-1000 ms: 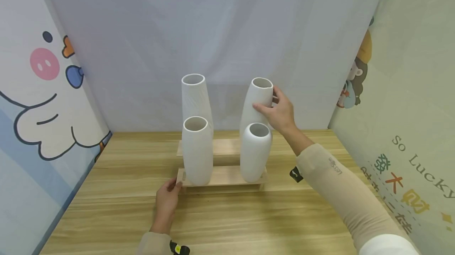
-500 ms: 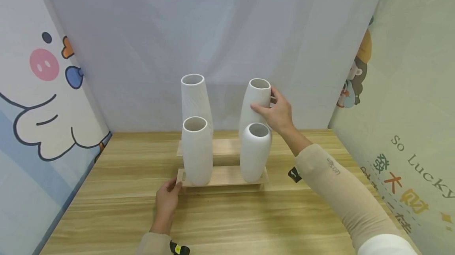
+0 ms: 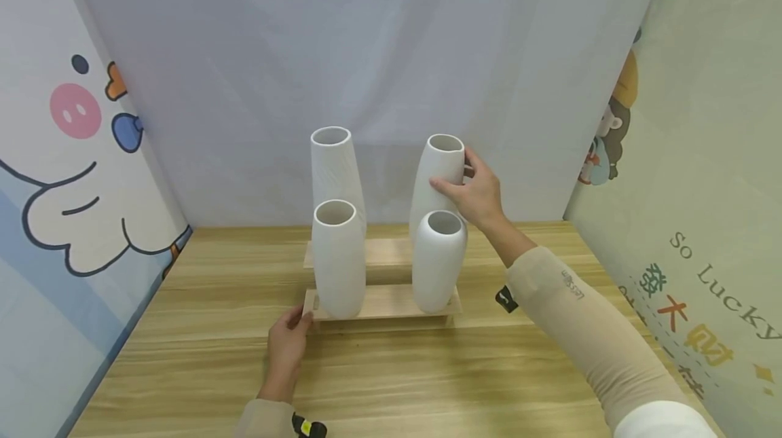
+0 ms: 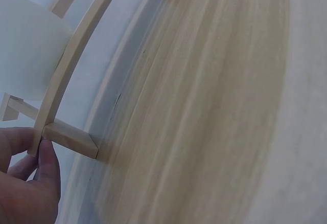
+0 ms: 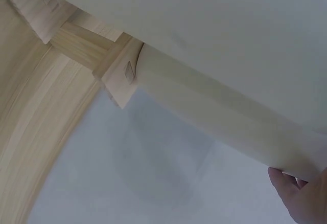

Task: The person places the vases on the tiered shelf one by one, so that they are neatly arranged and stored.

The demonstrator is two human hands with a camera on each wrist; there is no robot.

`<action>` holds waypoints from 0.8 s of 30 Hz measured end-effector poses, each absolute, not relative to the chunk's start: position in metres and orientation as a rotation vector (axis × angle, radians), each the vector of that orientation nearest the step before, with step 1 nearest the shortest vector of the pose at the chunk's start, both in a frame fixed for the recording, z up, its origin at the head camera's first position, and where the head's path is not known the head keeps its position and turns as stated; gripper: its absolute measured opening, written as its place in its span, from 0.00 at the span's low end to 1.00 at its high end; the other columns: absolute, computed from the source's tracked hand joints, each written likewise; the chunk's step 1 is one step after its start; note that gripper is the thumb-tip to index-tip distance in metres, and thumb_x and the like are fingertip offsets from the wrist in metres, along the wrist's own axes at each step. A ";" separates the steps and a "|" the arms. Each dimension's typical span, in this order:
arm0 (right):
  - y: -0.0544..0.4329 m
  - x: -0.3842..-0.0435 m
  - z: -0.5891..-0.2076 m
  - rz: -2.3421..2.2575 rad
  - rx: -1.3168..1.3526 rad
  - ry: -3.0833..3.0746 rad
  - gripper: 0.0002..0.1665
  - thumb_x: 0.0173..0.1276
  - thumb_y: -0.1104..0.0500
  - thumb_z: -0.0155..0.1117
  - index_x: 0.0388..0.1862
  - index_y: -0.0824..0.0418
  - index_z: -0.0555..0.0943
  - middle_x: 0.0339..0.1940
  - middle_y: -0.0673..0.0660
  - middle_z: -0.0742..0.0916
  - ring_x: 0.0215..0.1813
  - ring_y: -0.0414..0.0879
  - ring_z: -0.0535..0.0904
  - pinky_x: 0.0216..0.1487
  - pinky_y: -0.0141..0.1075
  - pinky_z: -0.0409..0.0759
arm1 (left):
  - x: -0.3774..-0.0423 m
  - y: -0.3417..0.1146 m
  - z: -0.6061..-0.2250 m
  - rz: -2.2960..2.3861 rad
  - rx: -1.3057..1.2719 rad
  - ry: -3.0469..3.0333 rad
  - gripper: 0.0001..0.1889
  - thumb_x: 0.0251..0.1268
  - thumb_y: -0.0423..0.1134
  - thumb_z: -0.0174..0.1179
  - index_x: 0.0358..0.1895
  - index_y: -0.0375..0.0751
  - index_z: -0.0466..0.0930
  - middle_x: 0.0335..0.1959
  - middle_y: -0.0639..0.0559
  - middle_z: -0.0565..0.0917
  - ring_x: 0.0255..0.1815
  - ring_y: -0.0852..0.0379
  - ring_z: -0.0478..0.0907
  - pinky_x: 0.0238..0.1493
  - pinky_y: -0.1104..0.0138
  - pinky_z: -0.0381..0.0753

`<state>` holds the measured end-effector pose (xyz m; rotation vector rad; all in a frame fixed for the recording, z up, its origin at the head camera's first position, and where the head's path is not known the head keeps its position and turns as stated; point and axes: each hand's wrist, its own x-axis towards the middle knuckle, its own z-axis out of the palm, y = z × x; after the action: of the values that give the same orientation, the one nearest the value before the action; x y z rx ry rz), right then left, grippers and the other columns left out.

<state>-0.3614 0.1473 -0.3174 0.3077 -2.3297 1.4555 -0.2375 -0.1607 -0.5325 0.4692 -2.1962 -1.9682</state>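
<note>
In the head view, my right hand (image 3: 479, 195) grips a tall white vase (image 3: 435, 176) near its rim, thumb on the near side. This vase stands at the back right of a two-step wooden stand (image 3: 389, 301). In the right wrist view its base meets the upper board, next to the board's end. My left hand (image 3: 287, 345) pinches the front left corner of the lower board; the left wrist view shows thumb and fingers (image 4: 49, 165) on that board's end. Another tall vase (image 3: 334, 173) stands at the back left. Two shorter vases, left (image 3: 339, 268) and right (image 3: 437, 271), stand in front.
The stand is on a wood-grain table (image 3: 391, 384). A pale curtain (image 3: 391, 71) hangs behind it. Printed panels rise on both sides, with a cartoon figure (image 3: 79, 173) at left and lettering (image 3: 690, 316) at right. Narrow gaps separate front and back vases.
The right hand has shifted slightly left with the top of the back right vase, which stands a little more upright. The left hand stays on the stand's corner.
</note>
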 end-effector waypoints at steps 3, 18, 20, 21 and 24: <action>0.148 -0.361 -0.318 1.458 0.303 -2.336 0.42 0.56 0.56 0.77 0.68 0.59 0.70 0.58 0.62 0.79 0.58 0.56 0.75 0.51 0.49 0.79 | -0.238 -0.160 -0.533 -1.972 0.475 -2.189 0.23 0.76 0.36 0.51 0.66 0.24 0.66 0.60 0.29 0.72 0.58 0.40 0.72 0.58 0.55 0.71; 0.148 -0.357 -0.318 1.489 0.286 -2.356 0.45 0.58 0.55 0.77 0.71 0.61 0.65 0.61 0.63 0.76 0.62 0.57 0.72 0.55 0.50 0.76 | -0.239 -0.161 -0.534 -1.973 0.476 -2.196 0.22 0.76 0.35 0.50 0.66 0.24 0.66 0.60 0.30 0.73 0.57 0.41 0.72 0.54 0.61 0.73; 0.148 -0.357 -0.318 1.493 0.294 -2.352 0.45 0.58 0.55 0.77 0.71 0.61 0.65 0.61 0.63 0.76 0.62 0.57 0.72 0.55 0.50 0.76 | -0.239 -0.161 -0.534 -1.965 0.477 -2.198 0.22 0.76 0.35 0.51 0.65 0.24 0.67 0.59 0.30 0.73 0.57 0.41 0.73 0.53 0.62 0.73; 0.148 -0.357 -0.318 1.493 0.298 -2.350 0.45 0.58 0.55 0.77 0.71 0.61 0.65 0.61 0.63 0.76 0.62 0.57 0.72 0.56 0.50 0.76 | -0.239 -0.161 -0.534 -1.962 0.478 -2.201 0.22 0.76 0.36 0.51 0.65 0.24 0.67 0.59 0.30 0.74 0.56 0.41 0.73 0.52 0.63 0.73; 0.148 -0.357 -0.319 1.485 0.302 -2.347 0.45 0.58 0.55 0.77 0.71 0.61 0.65 0.61 0.63 0.76 0.62 0.57 0.72 0.56 0.50 0.76 | -0.239 -0.161 -0.533 -1.960 0.486 -2.206 0.22 0.76 0.36 0.51 0.66 0.24 0.67 0.59 0.30 0.74 0.56 0.42 0.73 0.52 0.63 0.73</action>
<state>-0.3568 0.1475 -0.3186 0.3019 -2.3473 1.4851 -0.2388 -0.1608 -0.5333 0.4859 -2.2057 -1.9599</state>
